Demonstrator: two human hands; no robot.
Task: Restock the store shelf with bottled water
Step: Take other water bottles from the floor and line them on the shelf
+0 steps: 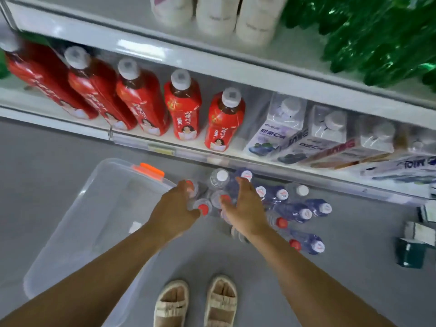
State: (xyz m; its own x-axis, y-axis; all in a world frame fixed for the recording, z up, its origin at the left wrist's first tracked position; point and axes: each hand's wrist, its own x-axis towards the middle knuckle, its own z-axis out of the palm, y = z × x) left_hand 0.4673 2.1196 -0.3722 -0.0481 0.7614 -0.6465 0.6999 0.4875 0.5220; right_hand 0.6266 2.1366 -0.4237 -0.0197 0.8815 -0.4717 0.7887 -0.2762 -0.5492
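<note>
While both hands (pixel 175 206) (pixel 243 208) hover, spread fingers flank floor water bottles (pixel 218 197), gripping none.

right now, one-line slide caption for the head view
Both hands, left and right, reach down to water bottles clustered on the floor below a shelf of red bottles.

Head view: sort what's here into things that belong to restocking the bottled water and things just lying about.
Belongs to the job:
- clear plastic water bottles with red and white caps on the floor
- left hand and right hand reaching into them
- white store shelf

Just lying about:
- clear plastic storage bin
- red-labelled drink bottles
- white cartons
- green boxes
</note>
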